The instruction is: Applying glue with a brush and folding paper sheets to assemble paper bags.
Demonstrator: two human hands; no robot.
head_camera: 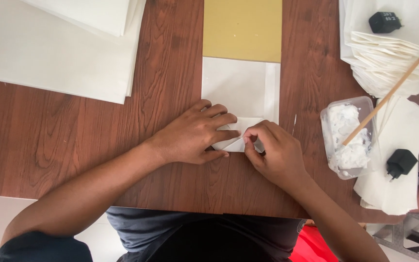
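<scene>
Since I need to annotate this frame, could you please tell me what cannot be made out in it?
Head view only:
- The near end of the white paper piece, where it is being folded, lies under the left hand and right hand.
- The fold's exact shape: only small triangles show between the fingers.
- The stick's lower end is buried in white paste in the clear tub.
- The yellow board and paper stack are cut by the top edge.

Thing: white paper sheet [241, 87], folded lengthwise, laid flat on the table
Near end: corners turned in to slanted flaps, pressed down under fingers
Far end: tucked under a mustard-yellow card [242, 29]
</scene>
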